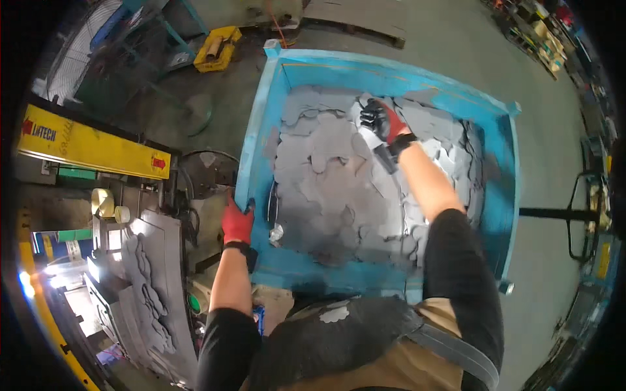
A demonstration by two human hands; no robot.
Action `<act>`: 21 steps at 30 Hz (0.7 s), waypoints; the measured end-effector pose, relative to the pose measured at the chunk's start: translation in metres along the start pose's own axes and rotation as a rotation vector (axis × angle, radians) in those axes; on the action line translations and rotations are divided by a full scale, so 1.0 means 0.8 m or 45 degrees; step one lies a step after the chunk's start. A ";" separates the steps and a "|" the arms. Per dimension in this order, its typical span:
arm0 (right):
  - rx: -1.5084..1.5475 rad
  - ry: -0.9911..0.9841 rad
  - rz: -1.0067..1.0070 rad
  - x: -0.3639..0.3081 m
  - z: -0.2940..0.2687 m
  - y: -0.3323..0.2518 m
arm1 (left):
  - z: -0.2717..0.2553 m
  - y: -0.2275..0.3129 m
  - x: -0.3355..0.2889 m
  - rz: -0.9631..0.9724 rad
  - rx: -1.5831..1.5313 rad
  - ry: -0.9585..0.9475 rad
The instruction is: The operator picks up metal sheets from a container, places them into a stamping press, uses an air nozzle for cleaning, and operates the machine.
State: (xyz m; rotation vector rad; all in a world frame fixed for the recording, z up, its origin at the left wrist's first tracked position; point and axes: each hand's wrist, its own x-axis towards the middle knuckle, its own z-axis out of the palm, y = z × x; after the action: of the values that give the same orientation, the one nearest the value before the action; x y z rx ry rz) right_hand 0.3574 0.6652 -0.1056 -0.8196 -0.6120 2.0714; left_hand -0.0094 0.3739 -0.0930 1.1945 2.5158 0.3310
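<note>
A big blue metal bin (251, 150) stands in front of me, filled with flat grey metal pieces (326, 189) with scalloped edges, layered over one another. My left hand (237, 221), in a red and black glove, grips the bin's left rim, its dark thumb tip over the inner side. Toward the far part of the bin, my right hand (386, 122) wears a matching glove. Its black fingers are curled down onto a bright, flat metal piece (369, 137) that looks tilted; the palm side is hidden. A dark strip (385, 160) shows beneath the right wrist.
Left of the bin is a machine with a yellow beam (94, 140). More scalloped pieces (149, 293) lie on a grey sloping plate (169, 260). A yellow crate (218, 49) sits on the floor at the far left. A wooden pallet (355, 16) lies beyond the bin.
</note>
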 end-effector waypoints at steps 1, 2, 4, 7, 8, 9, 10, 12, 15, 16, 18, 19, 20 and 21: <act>0.067 0.223 0.049 0.038 -0.002 0.024 | -0.008 -0.002 -0.008 0.000 0.020 -0.017; 0.040 0.290 -0.029 0.085 -0.039 0.051 | -0.010 0.005 -0.007 0.076 0.039 0.071; -0.105 0.504 0.042 0.129 -0.022 0.077 | -0.010 0.000 -0.013 -0.048 0.077 -0.013; -0.122 0.756 -0.063 0.218 -0.106 0.102 | -0.019 0.016 0.004 0.133 0.060 0.050; -0.073 0.749 -0.086 0.230 -0.098 0.109 | -0.019 0.017 0.006 0.107 0.063 0.035; -0.023 0.746 -0.114 0.238 -0.089 0.112 | -0.017 0.017 0.008 0.087 0.063 0.012; 0.057 0.610 -0.101 0.218 -0.047 0.116 | -0.009 0.004 -0.004 -0.038 0.108 -0.020; -0.098 0.353 -0.177 0.210 -0.026 0.106 | -0.014 0.013 -0.002 -0.053 0.086 -0.036; 0.143 0.202 0.072 0.204 0.006 0.089 | -0.010 0.008 0.001 -0.041 0.090 -0.032; 0.039 0.254 0.072 0.201 0.014 0.086 | -0.010 0.008 0.002 -0.048 0.105 -0.052; -0.164 0.359 0.065 0.206 0.019 0.081 | -0.015 0.010 0.000 -0.046 0.134 -0.076; -0.318 0.251 -0.008 0.221 -0.005 0.091 | -0.018 0.012 -0.001 -0.042 0.144 -0.078; -0.469 0.150 -0.110 0.240 -0.056 0.106 | -0.020 0.015 0.002 -0.008 0.149 -0.072; -0.595 0.114 -0.219 0.247 -0.079 0.120 | -0.020 0.016 0.003 -0.018 0.129 -0.082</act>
State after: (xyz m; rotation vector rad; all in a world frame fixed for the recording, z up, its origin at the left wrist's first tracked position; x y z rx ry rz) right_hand 0.2637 0.7824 -0.2779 -1.0726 -1.0993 1.7474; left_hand -0.0082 0.3824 -0.0743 1.2046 2.5103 0.1600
